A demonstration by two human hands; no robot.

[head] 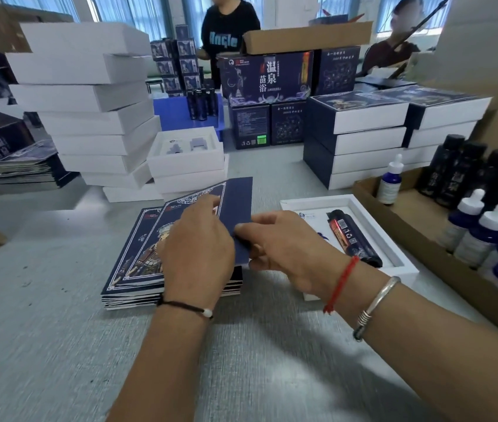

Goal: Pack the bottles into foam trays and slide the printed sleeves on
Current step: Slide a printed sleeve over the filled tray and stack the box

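Left hand (199,242) and right hand (284,242) meet, fingers (243,228) curled, pinching.

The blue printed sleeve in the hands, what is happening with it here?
A person is lifting the top flat printed sleeve off a stack of sleeves, pinching it with the left hand and the right hand. Beside the stack, a white foam tray already holds a dark bottle. No sleeve is on that tray yet.
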